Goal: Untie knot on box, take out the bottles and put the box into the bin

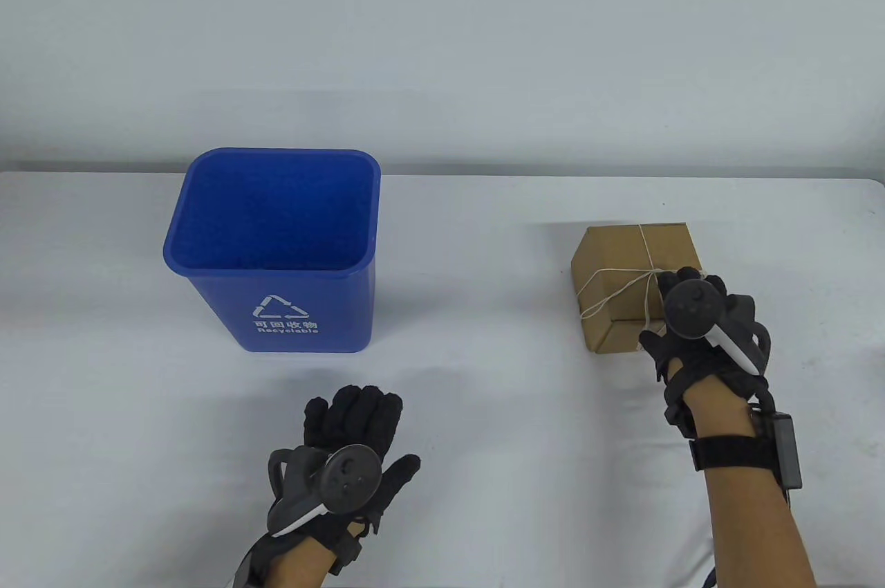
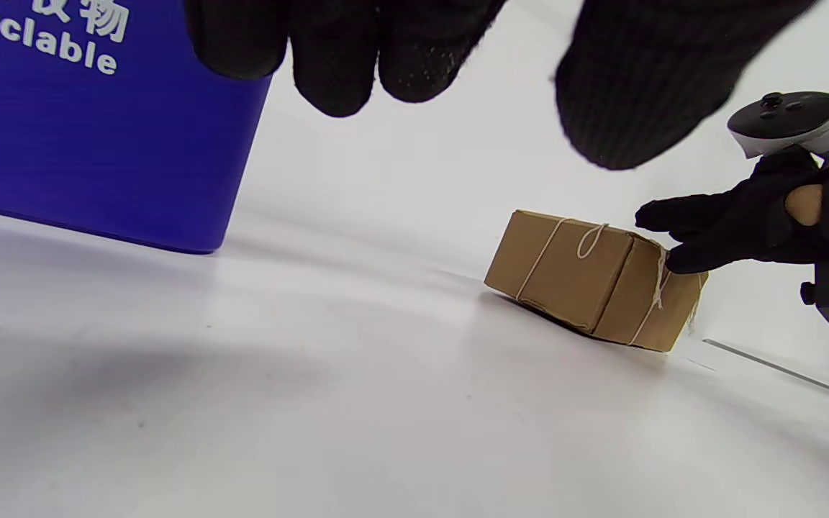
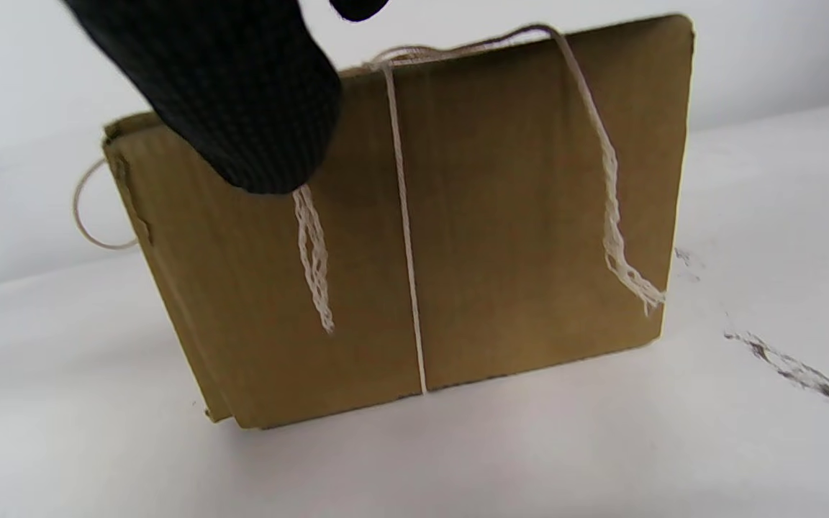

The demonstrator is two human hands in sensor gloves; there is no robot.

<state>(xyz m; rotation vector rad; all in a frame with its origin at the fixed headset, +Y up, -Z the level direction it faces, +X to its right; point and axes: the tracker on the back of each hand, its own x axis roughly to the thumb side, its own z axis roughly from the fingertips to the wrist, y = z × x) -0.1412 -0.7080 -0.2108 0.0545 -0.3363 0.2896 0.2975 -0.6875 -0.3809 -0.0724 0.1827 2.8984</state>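
- Cardboard box (image 1: 632,283), tied with string (image 1: 646,254), sits on the table's right, well apart from the blue bin (image 1: 273,249).
- Right hand (image 1: 698,328) reaches over its top; fingertips seem to pinch a loose string end, though I cannot tell for sure.
- Left hand (image 1: 352,443) rests flat, fingers relaxed and together.
- Best pull the frayed tail steadily while steadying the box, I'd judge.

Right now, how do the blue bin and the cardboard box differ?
The bin is blue plastic with white recycling print; the box is plain brown cardboard. The bin is much larger and taller than the low box. The bin stands open at the top; the box is shut and tied with white string. Both stand on the white table.
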